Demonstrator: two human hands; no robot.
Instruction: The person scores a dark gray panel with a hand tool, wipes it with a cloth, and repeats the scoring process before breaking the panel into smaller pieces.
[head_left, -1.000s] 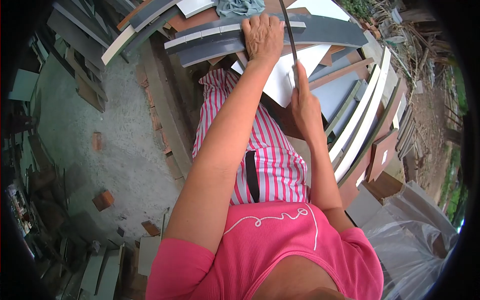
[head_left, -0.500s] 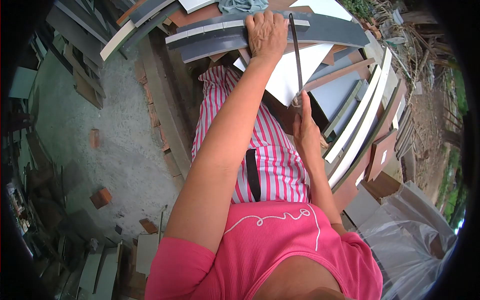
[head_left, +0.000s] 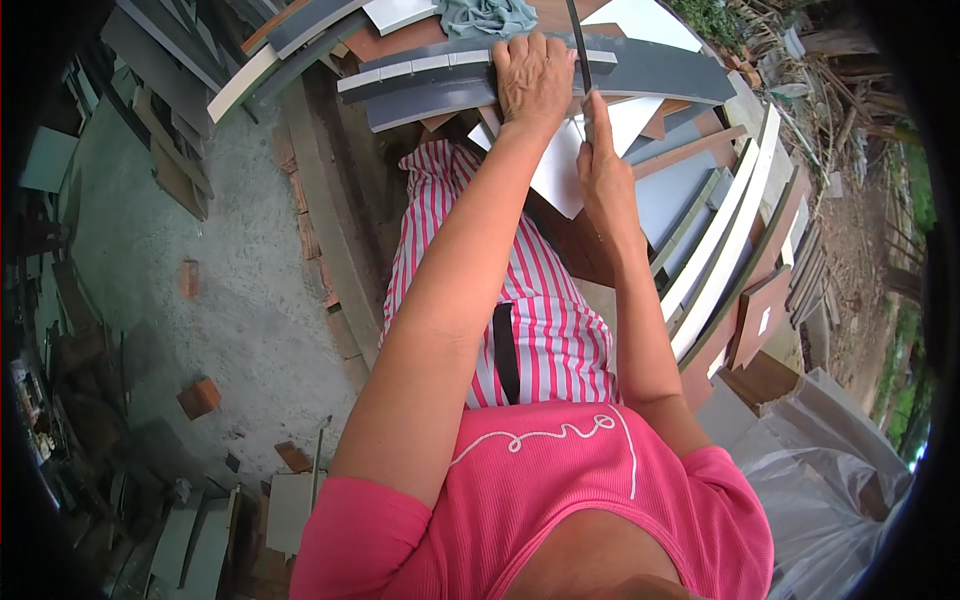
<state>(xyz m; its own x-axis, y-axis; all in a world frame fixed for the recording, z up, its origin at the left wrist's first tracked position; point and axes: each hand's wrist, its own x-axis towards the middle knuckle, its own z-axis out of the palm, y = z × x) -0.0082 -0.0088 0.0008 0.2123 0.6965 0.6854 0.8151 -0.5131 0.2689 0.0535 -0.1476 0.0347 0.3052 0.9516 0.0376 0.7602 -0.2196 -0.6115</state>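
My left hand (head_left: 535, 85) is closed over a pale strip (head_left: 425, 65) with evenly spaced slits, pressing it on a curved grey board (head_left: 670, 75). My right hand (head_left: 606, 175) is wrapped round the handle end of a hand saw, with the index finger stretched along it. The saw's narrow dark blade (head_left: 580, 45) crosses the strip just right of my left hand, and its far end leaves the top of the view. The handle is mostly hidden by my fingers. Beneath the hands lies a white sheet (head_left: 560, 185).
A blue-grey cloth (head_left: 485, 15) lies beyond the boards. Curved white strips (head_left: 715, 235) and brown boards (head_left: 765, 310) are stacked at the right, beside clear plastic sheeting (head_left: 820, 480). On the concrete floor (head_left: 250, 350) at left sits a brick (head_left: 199, 398).
My right hand has moved forward with the saw, pushing the blade farther across the strip. My left hand stays in place on the strip.
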